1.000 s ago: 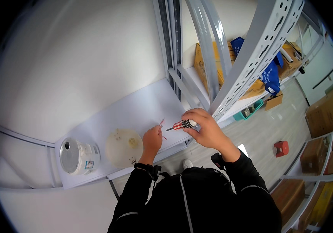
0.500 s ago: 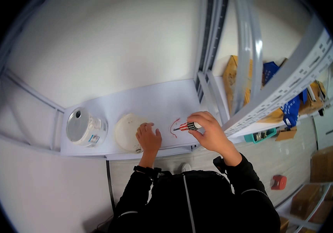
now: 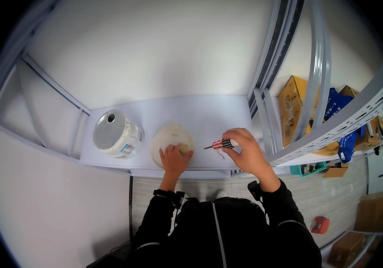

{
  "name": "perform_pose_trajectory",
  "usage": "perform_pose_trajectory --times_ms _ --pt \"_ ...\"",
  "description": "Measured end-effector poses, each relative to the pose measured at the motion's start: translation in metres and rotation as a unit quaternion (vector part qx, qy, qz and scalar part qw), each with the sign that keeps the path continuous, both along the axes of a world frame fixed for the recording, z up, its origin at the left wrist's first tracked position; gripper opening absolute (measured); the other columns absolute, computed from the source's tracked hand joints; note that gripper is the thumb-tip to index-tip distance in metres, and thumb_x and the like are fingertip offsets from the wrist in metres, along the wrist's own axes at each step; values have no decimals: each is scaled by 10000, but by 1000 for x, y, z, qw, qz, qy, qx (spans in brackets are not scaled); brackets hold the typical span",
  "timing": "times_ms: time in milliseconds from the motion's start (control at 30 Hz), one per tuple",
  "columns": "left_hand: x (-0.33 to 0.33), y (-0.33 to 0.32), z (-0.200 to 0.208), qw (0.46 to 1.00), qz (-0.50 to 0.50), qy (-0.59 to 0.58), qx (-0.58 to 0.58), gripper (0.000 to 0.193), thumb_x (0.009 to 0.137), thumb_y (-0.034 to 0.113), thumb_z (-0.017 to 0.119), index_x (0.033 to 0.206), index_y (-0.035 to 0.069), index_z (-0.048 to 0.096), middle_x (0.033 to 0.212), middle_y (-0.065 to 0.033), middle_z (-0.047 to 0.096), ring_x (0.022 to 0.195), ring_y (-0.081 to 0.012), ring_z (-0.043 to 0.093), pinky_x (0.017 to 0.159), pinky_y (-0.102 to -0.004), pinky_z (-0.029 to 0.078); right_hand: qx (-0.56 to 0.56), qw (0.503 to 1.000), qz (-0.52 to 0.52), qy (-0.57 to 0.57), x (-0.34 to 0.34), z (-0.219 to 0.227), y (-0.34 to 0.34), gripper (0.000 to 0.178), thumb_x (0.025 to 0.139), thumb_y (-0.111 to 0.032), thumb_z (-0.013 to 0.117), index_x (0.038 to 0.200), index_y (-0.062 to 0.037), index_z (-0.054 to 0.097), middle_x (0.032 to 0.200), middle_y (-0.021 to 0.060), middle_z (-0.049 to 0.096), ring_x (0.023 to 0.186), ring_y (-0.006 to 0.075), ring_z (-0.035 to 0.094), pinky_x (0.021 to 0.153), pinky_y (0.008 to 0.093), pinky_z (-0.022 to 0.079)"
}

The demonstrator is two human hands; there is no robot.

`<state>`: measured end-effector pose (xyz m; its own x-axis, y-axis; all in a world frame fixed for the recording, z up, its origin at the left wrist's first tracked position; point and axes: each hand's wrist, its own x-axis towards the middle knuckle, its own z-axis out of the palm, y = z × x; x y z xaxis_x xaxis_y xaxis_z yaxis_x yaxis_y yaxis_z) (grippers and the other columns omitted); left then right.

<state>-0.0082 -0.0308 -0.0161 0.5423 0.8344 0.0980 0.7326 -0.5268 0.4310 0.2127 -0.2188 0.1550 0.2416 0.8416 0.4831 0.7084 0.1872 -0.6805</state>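
Observation:
My right hand (image 3: 250,156) is closed round the handle of a screwdriver (image 3: 218,144), its grip patterned in red-and-white stripes and white-dotted black. The dark shaft points left over the shelf surface. A thin red strip (image 3: 221,155) shows just below the handle, partly hidden by it. My left hand (image 3: 175,161) rests with fingers spread on a pale cream round lid (image 3: 172,132). Between its index finger and thumb lies a small round raised part (image 3: 184,149) of the lid. Whether the fingertips grip that part is hard to make out.
A white bucket (image 3: 119,135), its grey top marked by a dark round hole, stands left on the white shelf (image 3: 218,107). Metal uprights (image 3: 274,44) rise at the right. Beyond them are cardboard boxes (image 3: 295,105), blue bags (image 3: 338,105) and a teal bin (image 3: 308,169). A red stool (image 3: 320,225) stands on the floor.
The view has shifted, so the shelf sits further right. The lid has turned under my left hand, its raised part now at the right. The screwdriver now covers part of the red strip.

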Motion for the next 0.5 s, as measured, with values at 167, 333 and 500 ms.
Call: perform_pose_trajectory --times_ms 167,333,500 --pt "-8 9 23 998 -16 52 -45 503 897 518 754 1148 82 744 1292 -156 642 1302 -343 585 1279 -644 213 10 1000 0 21 -22 -2 19 388 819 37 825 1176 -41 694 1197 134 704 1123 380 641 967 449 535" --pt "-25 25 -12 995 -84 44 -11 289 851 303 753 1063 111 712 1331 -147 637 1404 -339 534 1278 -646 236 0 1000 -5 20 -44 -7 35 398 824 37 819 1191 -48 689 1214 132 698 1126 381 634 968 451 530" --pt "-28 29 -15 989 -135 -24 46 280 850 240 740 1104 124 729 1319 -96 636 1402 -289 549 1271 -635 262 -3 1000 -27 -15 -60 -23 50 413 820 48 809 1200 -55 685 1222 125 699 1116 383 633 951 455 529"
